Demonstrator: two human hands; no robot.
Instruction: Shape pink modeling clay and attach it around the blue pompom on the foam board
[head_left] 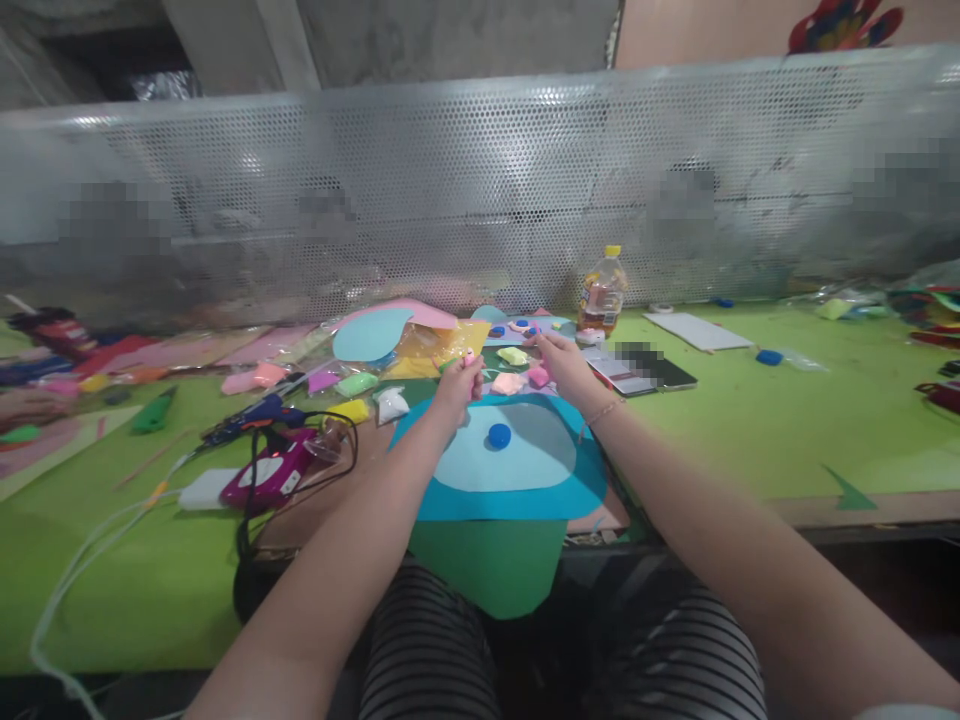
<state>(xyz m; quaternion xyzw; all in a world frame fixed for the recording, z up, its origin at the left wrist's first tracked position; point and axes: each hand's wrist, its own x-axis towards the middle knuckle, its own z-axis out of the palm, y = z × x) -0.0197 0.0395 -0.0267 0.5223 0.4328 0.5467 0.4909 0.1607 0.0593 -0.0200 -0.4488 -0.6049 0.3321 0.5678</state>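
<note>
My left hand (460, 384) is closed above the left edge of the blue paper sheet (405, 440); what its fingers hold, if anything, is too small to make out. To its right, my right hand (561, 362) has its fingers pinched together over the far side of the sheet. A small pink bit seems to show at its fingertips, too blurred to name. Below and between both hands, a round blue clay ball (499, 436) sits on a light blue rounded paper piece (465, 465). Packets of clay in pale yellow (514, 356), peach (508, 383) and pink (538, 377) lie just beyond.
A glue gun (259, 415) and a magenta power strip (274, 472) with cables lie at left. Behind stands a bottle with a yellow cap (603, 292), before a perforated metal screen (450, 200). A dark-edged phone or tablet (679, 375) lies right. Another person's hand (34, 410) is far left.
</note>
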